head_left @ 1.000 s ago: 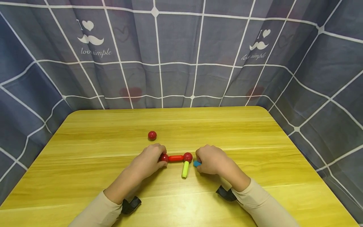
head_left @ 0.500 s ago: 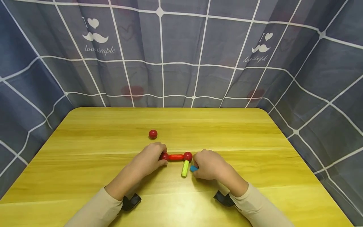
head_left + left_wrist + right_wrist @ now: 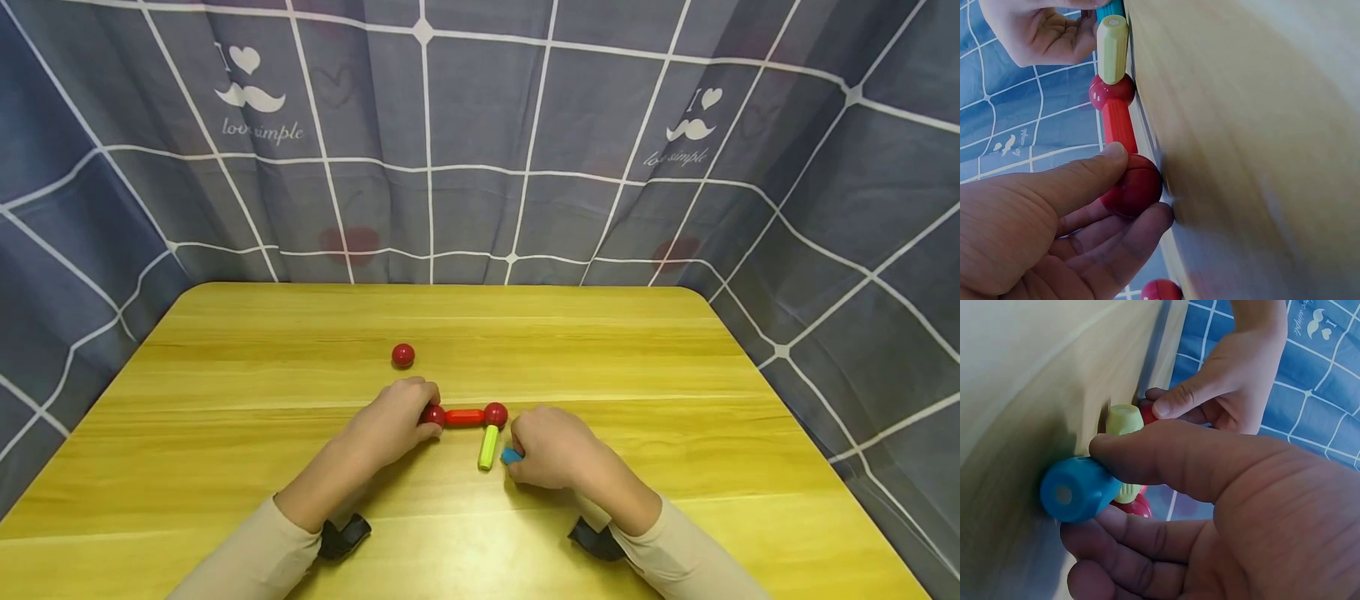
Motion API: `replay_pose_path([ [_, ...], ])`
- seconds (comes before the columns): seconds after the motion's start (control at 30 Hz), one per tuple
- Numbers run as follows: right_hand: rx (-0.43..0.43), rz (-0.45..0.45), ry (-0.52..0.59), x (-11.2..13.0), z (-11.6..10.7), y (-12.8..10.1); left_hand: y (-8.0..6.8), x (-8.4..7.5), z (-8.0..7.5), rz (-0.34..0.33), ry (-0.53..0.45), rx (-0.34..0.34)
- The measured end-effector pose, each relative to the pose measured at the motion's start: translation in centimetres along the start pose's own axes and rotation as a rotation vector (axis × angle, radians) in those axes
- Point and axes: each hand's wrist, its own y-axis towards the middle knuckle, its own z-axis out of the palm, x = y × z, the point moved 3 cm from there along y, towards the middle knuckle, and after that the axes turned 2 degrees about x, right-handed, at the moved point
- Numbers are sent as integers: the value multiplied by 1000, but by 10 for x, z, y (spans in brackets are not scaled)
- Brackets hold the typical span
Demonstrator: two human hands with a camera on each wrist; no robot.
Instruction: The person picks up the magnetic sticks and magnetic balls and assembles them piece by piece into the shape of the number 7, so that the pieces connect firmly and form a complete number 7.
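- My left hand (image 3: pixel 393 421) pinches the red ball (image 3: pixel 1134 186) at the left end of the red stick (image 3: pixel 465 417), thumb on top and fingers curled beneath; I judge that grip is there to steady the joined pieces
- My right hand (image 3: pixel 551 446) is curled round a blue stick (image 3: pixel 1079 489), thumb along its upper side, its round end sticking out past the fingertips just to the right of the red stick's far end
- A second red ball (image 3: pixel 496 413) caps the right end of the red stick, and a yellow-green stick (image 3: pixel 488 447) hangs off that ball toward me, lying flat on the tabletop (image 3: pixel 675 375)
- The blue stick sits just beside the yellow-green one, close to its near end; whether they touch I cannot tell
- The pieces look like smooth, glossy plastic: short rounded cylinders and shiny spheres
- A loose red ball (image 3: pixel 402 356) rests alone, beyond the red stick and a little left of it
- The tabletop is pale wood grain with rounded corners; behind it hangs a blue-grey checked curtain (image 3: pixel 480 142) printed with moustaches
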Motion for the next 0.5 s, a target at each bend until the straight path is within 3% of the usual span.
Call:
replay_pose_path([
  [0.5, 86, -10, 58, 10, 6, -8, 0, 0, 0, -2, 5, 3],
])
